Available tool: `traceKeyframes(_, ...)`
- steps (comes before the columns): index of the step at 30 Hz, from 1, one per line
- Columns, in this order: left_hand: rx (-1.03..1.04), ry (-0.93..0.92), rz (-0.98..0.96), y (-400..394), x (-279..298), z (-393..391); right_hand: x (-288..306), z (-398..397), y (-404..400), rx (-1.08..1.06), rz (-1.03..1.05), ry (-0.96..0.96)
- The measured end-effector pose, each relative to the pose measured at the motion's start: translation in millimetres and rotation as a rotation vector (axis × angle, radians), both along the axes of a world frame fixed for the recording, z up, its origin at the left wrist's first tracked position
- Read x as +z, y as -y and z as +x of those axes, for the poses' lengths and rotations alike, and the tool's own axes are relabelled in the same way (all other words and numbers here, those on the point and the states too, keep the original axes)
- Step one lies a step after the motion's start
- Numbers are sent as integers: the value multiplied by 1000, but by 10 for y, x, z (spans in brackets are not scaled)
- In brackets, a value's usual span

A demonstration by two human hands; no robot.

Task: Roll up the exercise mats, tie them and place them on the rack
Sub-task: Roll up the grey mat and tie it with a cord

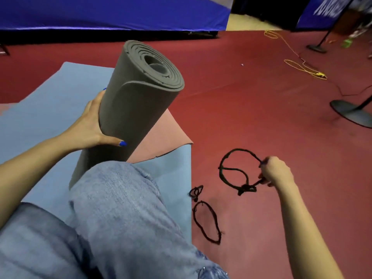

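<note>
1. Head camera view, looking down past a bent knee in light blue denim (124, 208) at a dark red carpeted floor (251, 117).
2. Left hand (90, 125) grips a rolled grey foam exercise mat (132, 101) around its middle. The thumb lies across the near side and the fingers curl round the far side, mostly hidden; one blue-painted nail shows at the edge.
3. This grip probably keeps the roll from springing open while a tie is fetched. The roll leans away from the person, its lower end hidden behind the knee, likely braced there.
4. Right hand (275, 172) pinches a black cord loop (234, 170), fingers curled round the strands beside a knot. The hand is blurred, so I cannot tell exactly which fingers hold it. The loop hangs open just above the carpet, seemingly ready to slip over the roll.
5. Two more black cord ties lie on the carpet near the knee: a small bunched one (196, 192) and a longer oval loop (207, 222), apparently spares for other mats.
6. Under the roll lie two flat mats not yet rolled: a pale blue one (46, 109) and a salmon pink one (163, 133), overlapping each other.
7. Grey mat's look: thick, matte foam wound in several layers, the spiral plain at its top end around a hollow core. The outer flap sits flush and the layers look even.
8. Background holds a blue banner (112, 13), a yellow cable (302, 65) and black stand bases (350, 111). No rack is in sight.
</note>
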State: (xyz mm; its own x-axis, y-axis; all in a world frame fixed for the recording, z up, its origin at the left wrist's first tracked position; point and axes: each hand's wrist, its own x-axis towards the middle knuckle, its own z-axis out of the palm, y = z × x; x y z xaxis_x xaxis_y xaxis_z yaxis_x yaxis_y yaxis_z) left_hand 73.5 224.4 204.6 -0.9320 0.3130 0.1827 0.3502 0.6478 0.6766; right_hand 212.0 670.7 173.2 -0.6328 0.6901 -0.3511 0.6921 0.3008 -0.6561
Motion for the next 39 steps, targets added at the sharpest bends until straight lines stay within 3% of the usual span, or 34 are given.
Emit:
traceKeyframes(4,71,-8,22,158,-41,-72,-34,-143,131,31,-212,-69)
traceKeyframes(7,96,0,34,185,-44,-82,-85,-209,184,-11,-163,-26)
traceKeyframes(10,65,-10,43,163,-40,-61,-119,-263,161,4,-328,-41)
traceKeyframes(13,49,11,40,116,-42,-38,-193,-239,97,-84,-276,-7)
traceKeyframes(18,33,25,23,45,-40,-29,-393,-152,-2,-207,-443,-41)
traceKeyframes(21,34,20,8,17,-30,-26,-574,-5,-126,-295,-688,-165)
traceKeyframes(22,36,20,5,19,-27,-23,-669,50,-166,-318,-692,-150)
traceKeyframes(26,21,35,-19,23,-45,3,-1268,350,-296,-410,-339,86)
traceKeyframes(33,-89,63,-86,-112,-106,118,-2195,1121,-226,-585,-241,295)
traceKeyframes(37,-171,76,-127,-237,-137,160,-2240,1213,49,-647,-218,189)
traceKeyframes(39,-194,70,-144,-291,-137,149,-2137,1027,161,-589,-292,-13)
